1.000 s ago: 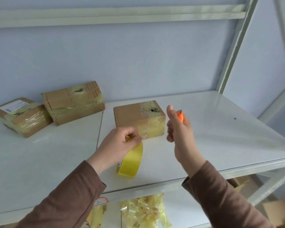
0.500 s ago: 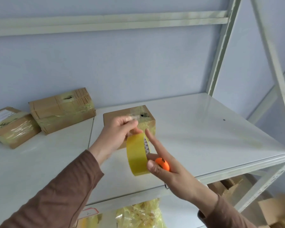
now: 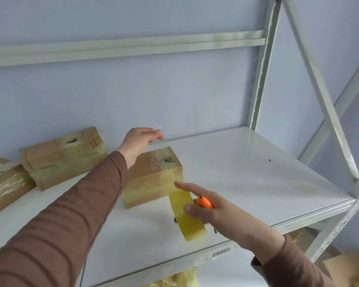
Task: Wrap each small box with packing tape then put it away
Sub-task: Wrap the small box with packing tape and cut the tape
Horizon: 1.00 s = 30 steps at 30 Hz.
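Left hand (image 3: pixel 140 141) now beyond box (image 3: pixel 153 177), right hand (image 3: pixel 211 208) nearer.

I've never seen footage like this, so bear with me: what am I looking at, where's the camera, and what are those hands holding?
There is no machine here. A person wears the camera on their head, looking down at their own hands. The left hand pinches the pulled-out end of a clear tape strip above a small cardboard box on a white shelf. The right hand has the yellow tape roll and a small orange cutter in its grip. Two taped boxes lie further left.
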Tool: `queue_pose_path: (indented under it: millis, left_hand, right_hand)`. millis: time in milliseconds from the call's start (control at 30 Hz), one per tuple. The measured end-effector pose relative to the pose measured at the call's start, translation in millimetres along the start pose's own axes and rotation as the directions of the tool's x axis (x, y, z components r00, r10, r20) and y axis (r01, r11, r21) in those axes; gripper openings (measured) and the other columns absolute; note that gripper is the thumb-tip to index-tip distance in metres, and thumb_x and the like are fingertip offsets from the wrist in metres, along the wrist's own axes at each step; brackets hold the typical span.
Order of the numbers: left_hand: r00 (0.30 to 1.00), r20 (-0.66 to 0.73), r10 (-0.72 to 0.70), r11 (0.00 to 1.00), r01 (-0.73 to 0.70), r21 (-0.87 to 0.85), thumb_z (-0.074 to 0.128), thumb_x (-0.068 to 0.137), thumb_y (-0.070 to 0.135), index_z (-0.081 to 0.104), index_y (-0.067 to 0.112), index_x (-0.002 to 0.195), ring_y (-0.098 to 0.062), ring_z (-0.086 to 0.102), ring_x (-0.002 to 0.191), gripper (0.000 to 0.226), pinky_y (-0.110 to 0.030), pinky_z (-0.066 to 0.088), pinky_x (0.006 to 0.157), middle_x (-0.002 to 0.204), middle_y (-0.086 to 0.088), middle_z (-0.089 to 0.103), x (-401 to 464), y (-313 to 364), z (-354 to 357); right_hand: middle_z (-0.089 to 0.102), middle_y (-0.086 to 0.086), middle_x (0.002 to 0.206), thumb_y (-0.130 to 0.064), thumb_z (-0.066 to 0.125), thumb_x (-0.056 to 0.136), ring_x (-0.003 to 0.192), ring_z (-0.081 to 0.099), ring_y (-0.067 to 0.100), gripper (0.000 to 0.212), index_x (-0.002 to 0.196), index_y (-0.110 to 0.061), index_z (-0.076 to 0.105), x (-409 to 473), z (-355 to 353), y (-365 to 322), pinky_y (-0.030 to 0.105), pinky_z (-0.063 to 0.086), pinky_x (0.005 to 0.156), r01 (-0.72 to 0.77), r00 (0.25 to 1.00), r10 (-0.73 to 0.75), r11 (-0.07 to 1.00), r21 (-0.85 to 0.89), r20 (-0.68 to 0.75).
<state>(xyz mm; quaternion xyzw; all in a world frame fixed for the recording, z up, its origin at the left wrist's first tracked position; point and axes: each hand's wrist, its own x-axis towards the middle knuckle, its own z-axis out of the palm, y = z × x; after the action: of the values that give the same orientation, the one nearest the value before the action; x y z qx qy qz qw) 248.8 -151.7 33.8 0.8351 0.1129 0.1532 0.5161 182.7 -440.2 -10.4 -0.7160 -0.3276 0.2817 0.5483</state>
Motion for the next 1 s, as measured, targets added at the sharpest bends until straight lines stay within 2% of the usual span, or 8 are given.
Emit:
queue_pose_path:
  millis: [67, 167, 500, 600, 667, 767, 900, 1000]
  left_hand:
    - [0.999, -0.033, 0.014, 0.999, -0.013, 0.044, 0.067, 0.098, 0.036, 0.081, 0.020, 0.086, -0.013, 0.059, 0.119, 0.024, -0.028, 0.039, 0.097, 0.114, 0.012, 0.072, 13, -6, -5]
    - [0.999, 0.038, -0.018, 0.995, 0.014, 0.098, 0.069, 0.096, 0.040, 0.083, 0.022, 0.091, -0.012, 0.058, 0.120, 0.023, -0.033, 0.041, 0.107, 0.117, 0.011, 0.072, 27, -17, -4]
    - [0.989, 0.016, -0.150, 0.932, 0.136, 0.337, 0.072, 0.085, 0.062, 0.077, 0.036, 0.108, -0.012, 0.066, 0.108, 0.035, -0.036, 0.049, 0.103, 0.118, 0.014, 0.071, 45, -55, 9]
    - [0.975, 0.023, -0.222, 0.886, 0.191, 0.422, 0.063, 0.088, 0.068, 0.037, 0.030, 0.157, -0.024, 0.052, 0.134, 0.083, -0.043, 0.039, 0.115, 0.147, -0.003, 0.055, 52, -57, 9]
    - [0.972, -0.006, -0.234, 0.849, 0.207, 0.485, 0.053, 0.093, 0.069, 0.017, 0.027, 0.163, -0.028, 0.042, 0.144, 0.089, -0.046, 0.036, 0.117, 0.160, -0.005, 0.041, 56, -60, 8]
    - [0.984, -0.107, -0.146, 0.819, 0.181, 0.544, 0.053, 0.099, 0.056, 0.022, 0.026, 0.160, -0.029, 0.046, 0.141, 0.075, -0.046, 0.041, 0.112, 0.158, -0.007, 0.043, 54, -63, 12]
    - [0.939, -0.301, 0.166, 0.968, -0.097, 0.230, 0.063, 0.100, 0.029, 0.052, 0.019, 0.140, -0.018, 0.056, 0.125, 0.043, -0.034, 0.042, 0.106, 0.133, 0.001, 0.059, 40, -46, 7]
    - [0.968, 0.160, 0.192, 0.943, -0.227, 0.242, 0.066, 0.088, 0.061, 0.053, 0.035, 0.144, 0.006, 0.045, 0.130, 0.063, -0.031, 0.030, 0.117, 0.147, 0.020, 0.049, 21, -35, -15]
  right_hand:
    - [0.058, -0.022, 0.083, -0.037, 0.063, 0.101, 0.076, 0.055, 0.001, 0.032, 0.125, -0.059, 0.062, 0, 3, 5, 0.019, 0.042, 0.077, -0.050, 0.999, 0.050, 0.999, 0.019, -0.004]
    - [0.054, 0.007, 0.094, -0.029, 0.062, 0.101, 0.081, 0.053, 0.021, 0.025, 0.115, -0.049, 0.070, 4, 8, 9, 0.036, 0.042, 0.076, -0.069, 0.994, 0.080, 0.988, 0.138, -0.077]
    - [0.053, 0.007, 0.090, -0.028, 0.061, 0.099, 0.079, 0.049, 0.023, 0.021, 0.107, -0.043, 0.073, 17, 0, 7, 0.038, 0.038, 0.075, -0.104, 0.982, 0.126, 0.983, 0.154, -0.138]
    - [0.054, 0.007, 0.091, -0.027, 0.061, 0.099, 0.080, 0.049, 0.023, 0.021, 0.107, -0.042, 0.074, 18, -1, 8, 0.038, 0.038, 0.076, -0.103, 0.982, 0.128, 0.980, 0.173, -0.139]
    - [0.055, 0.006, 0.091, -0.026, 0.061, 0.100, 0.079, 0.051, 0.022, 0.022, 0.106, -0.042, 0.074, 19, 0, 9, 0.037, 0.039, 0.075, -0.108, 0.982, 0.132, 0.980, 0.169, -0.136]
    - [0.058, 0.006, 0.092, -0.025, 0.062, 0.099, 0.081, 0.053, 0.023, 0.021, 0.106, -0.041, 0.075, 20, 2, 8, 0.038, 0.041, 0.077, -0.117, 0.981, 0.145, 0.974, 0.196, -0.132]
    - [0.058, 0.006, 0.093, -0.026, 0.062, 0.099, 0.082, 0.053, 0.022, 0.021, 0.104, -0.041, 0.076, 20, 0, 6, 0.037, 0.042, 0.078, -0.128, 0.981, 0.155, 0.970, 0.207, -0.120]
    - [0.060, 0.005, 0.093, -0.025, 0.062, 0.099, 0.082, 0.054, 0.022, 0.022, 0.103, -0.042, 0.076, 20, 0, 7, 0.037, 0.043, 0.077, -0.125, 0.983, 0.149, 0.971, 0.204, -0.109]
